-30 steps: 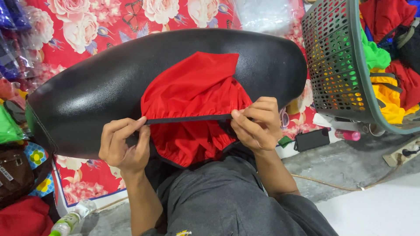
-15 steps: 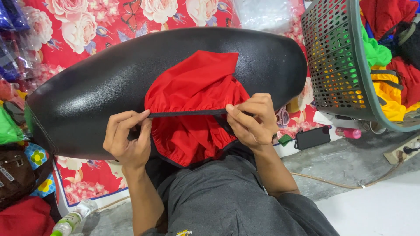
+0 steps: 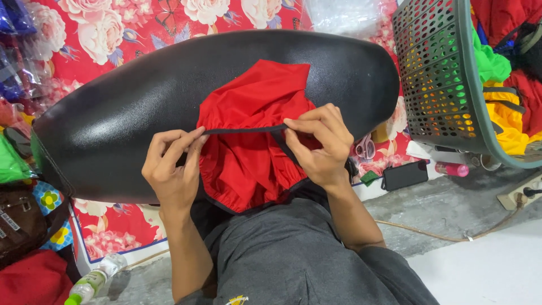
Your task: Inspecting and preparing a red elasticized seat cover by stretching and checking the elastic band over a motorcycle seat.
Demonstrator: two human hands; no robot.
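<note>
Pinching the black elastic band [image 3: 245, 130] of the red fabric cover [image 3: 248, 141] between thumb and fingers, my left hand [image 3: 172, 169] holds its end at nine o'clock and my right hand [image 3: 319, 147] its end at three o'clock, both closed tight on it, the band stretched straight between them. This cover lies gathered on the black padded seat [image 3: 141, 96] across my lap. At two o'clock stands a green perforated basket [image 3: 440, 73] of coloured cloth; a dark phone [image 3: 405, 175] lies on the floor at four o'clock.
</note>
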